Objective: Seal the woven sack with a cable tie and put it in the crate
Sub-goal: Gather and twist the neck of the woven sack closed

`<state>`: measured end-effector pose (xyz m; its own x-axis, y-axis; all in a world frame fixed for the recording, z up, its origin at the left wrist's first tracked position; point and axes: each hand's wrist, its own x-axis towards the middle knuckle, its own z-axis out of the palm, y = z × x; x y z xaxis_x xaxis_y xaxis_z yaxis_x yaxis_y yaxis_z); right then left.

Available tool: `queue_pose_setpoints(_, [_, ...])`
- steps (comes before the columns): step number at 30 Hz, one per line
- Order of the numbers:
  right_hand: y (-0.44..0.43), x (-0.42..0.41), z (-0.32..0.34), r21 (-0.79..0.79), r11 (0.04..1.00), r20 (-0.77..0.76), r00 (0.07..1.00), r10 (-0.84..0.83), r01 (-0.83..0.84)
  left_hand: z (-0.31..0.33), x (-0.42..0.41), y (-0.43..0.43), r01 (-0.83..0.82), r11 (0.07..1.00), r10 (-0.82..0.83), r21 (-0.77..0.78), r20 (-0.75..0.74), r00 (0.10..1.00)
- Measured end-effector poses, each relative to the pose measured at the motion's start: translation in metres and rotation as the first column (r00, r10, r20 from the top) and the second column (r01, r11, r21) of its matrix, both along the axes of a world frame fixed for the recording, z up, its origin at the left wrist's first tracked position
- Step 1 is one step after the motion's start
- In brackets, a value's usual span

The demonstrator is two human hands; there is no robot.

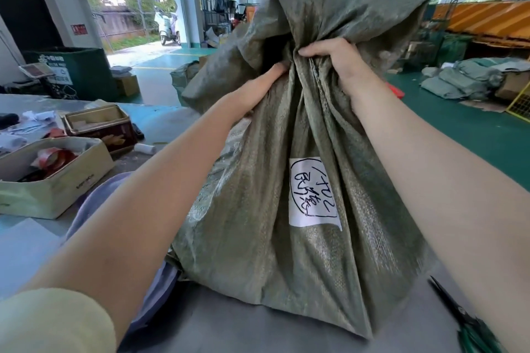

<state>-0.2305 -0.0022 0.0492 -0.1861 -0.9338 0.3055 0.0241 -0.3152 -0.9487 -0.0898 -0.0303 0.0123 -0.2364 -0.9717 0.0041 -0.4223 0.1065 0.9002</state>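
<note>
A grey-green woven sack stands upright on the table in front of me, with a white handwritten label on its side. Its top is bunched into a neck, and loose fabric flares above. My right hand is clenched around the neck from the right. My left hand grips the gathered fabric from the left, its fingers partly buried in the folds. No cable tie shows. No crate can be told apart among the things in view.
Green-handled scissors lie at the lower right. An open white box of tape rolls and a brown tin sit on the table to the left. A green bin, stacked sacks and a scooter stand on the green floor beyond.
</note>
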Motion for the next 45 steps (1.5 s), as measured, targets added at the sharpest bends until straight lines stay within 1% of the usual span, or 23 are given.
queue_pose_setpoints(2, [0.002,-0.005,0.002,0.044,0.997,-0.007,0.998,0.056,-0.056,0.004,-0.005,-0.002,-0.118,0.990,0.111,-0.082,-0.083,0.990])
queue_pose_setpoints(5, [0.003,-0.015,0.005,0.074,0.986,0.012,0.989,0.146,-0.146,0.012,-0.011,-0.001,0.060,0.989,-0.092,-0.136,-0.242,0.966])
queue_pose_setpoints(6, [0.005,-0.017,0.007,0.072,0.984,0.002,0.987,0.164,-0.163,0.015,-0.014,0.002,0.082,0.985,-0.129,-0.154,-0.324,0.937])
queue_pose_setpoints(8, [0.002,-0.018,0.006,0.066,0.994,-0.081,0.992,0.092,-0.087,0.021,-0.018,0.004,0.026,0.986,-0.093,-0.163,-0.415,0.905])
queue_pose_setpoints(11, [-0.004,-0.027,0.000,0.099,0.995,-0.306,0.952,-0.001,0.033,0.025,-0.022,0.000,-0.129,0.971,0.066,-0.203,-0.288,0.955])
queue_pose_setpoints(13, [-0.005,-0.039,-0.004,0.259,0.965,-0.403,0.904,0.143,-0.037,0.025,-0.020,-0.005,-0.202,0.953,0.136,-0.228,-0.276,0.952])
queue_pose_setpoints(15, [-0.001,-0.045,-0.011,0.453,0.876,-0.396,0.844,0.361,-0.163,0.026,-0.019,-0.005,-0.207,0.950,0.133,-0.232,-0.297,0.945])
queue_pose_setpoints(16, [0.001,-0.045,-0.014,0.509,0.836,-0.380,0.818,0.432,-0.205,0.026,-0.020,-0.005,-0.199,0.952,0.125,-0.232,-0.297,0.947])
queue_pose_setpoints(18, [0.004,-0.041,-0.023,0.536,0.815,-0.379,0.799,0.466,-0.221,0.029,-0.027,-0.002,-0.153,0.958,0.089,-0.244,-0.252,0.964])
queue_pose_setpoints(21, [0.005,-0.021,-0.027,0.452,0.855,-0.269,0.876,0.400,-0.252,0.037,-0.029,0.004,-0.123,0.957,0.059,-0.264,-0.239,0.969])
queue_pose_setpoints(23, [0.000,-0.008,-0.029,0.314,0.933,-0.306,0.912,0.275,-0.176,0.040,-0.025,0.002,-0.121,0.949,0.058,-0.292,-0.214,0.975])
queue_pose_setpoints(26, [0.003,0.010,-0.028,0.151,0.987,-0.586,0.800,0.128,-0.047,0.036,-0.016,0.001,-0.117,0.924,0.095,-0.365,-0.077,0.993])
queue_pose_setpoints(28, [-0.005,0.014,-0.026,0.149,0.989,-0.682,0.722,0.115,-0.016,0.031,-0.007,-0.002,-0.126,0.926,0.110,-0.356,-0.066,0.992])
queue_pose_setpoints(32, [-0.017,0.008,-0.025,0.173,0.985,-0.755,0.642,0.135,-0.004,0.026,0.021,0.004,0.047,0.986,-0.063,-0.160,-0.097,0.993])
queue_pose_setpoints(33, [-0.018,0.005,-0.025,0.160,0.987,-0.762,0.635,0.131,-0.012,0.023,0.027,0.007,0.126,0.989,-0.128,-0.082,-0.028,0.991])
queue_pose_setpoints(34, [-0.018,0.002,-0.027,0.143,0.989,-0.763,0.634,0.131,-0.032,0.017,0.030,0.015,0.192,0.981,-0.192,0.017,0.130,0.973])
queue_pose_setpoints(35, [-0.017,0.002,-0.028,0.144,0.987,-0.754,0.638,0.156,-0.071,0.011,0.033,0.021,0.219,0.968,-0.245,0.121,0.274,0.930])
queue_pose_setpoints(36, [-0.016,-0.001,-0.032,0.133,0.986,-0.745,0.646,0.169,-0.105,0.001,0.033,0.024,0.233,0.959,-0.275,0.160,0.347,0.896])
queue_pose_setpoints(37, [-0.017,0.001,-0.034,0.126,0.984,-0.746,0.642,0.178,-0.126,-0.008,0.033,0.026,0.242,0.960,-0.276,0.138,0.343,0.898])
queue_pose_setpoints(38, [-0.017,0.002,-0.035,0.115,0.985,-0.745,0.644,0.171,-0.128,-0.018,0.031,0.024,0.229,0.970,-0.242,0.078,0.269,0.932])
queue_pose_setpoints(41, [-0.019,0.009,-0.029,0.104,0.989,-0.717,0.680,0.151,-0.110,-0.031,0.022,0.024,0.026,0.996,-0.023,-0.090,0.034,0.999])
queue_pose_setpoints(43, [-0.031,0.014,-0.022,0.127,0.992,-0.694,0.712,0.103,-0.019,-0.030,0.019,0.016,-0.072,0.984,0.065,-0.160,-0.044,0.997])
queue_pose_setpoints(45, [-0.031,0.024,-0.010,0.196,0.980,-0.647,0.755,0.107,0.029,-0.024,0.017,0.009,-0.105,0.970,0.095,-0.219,-0.058,0.994])
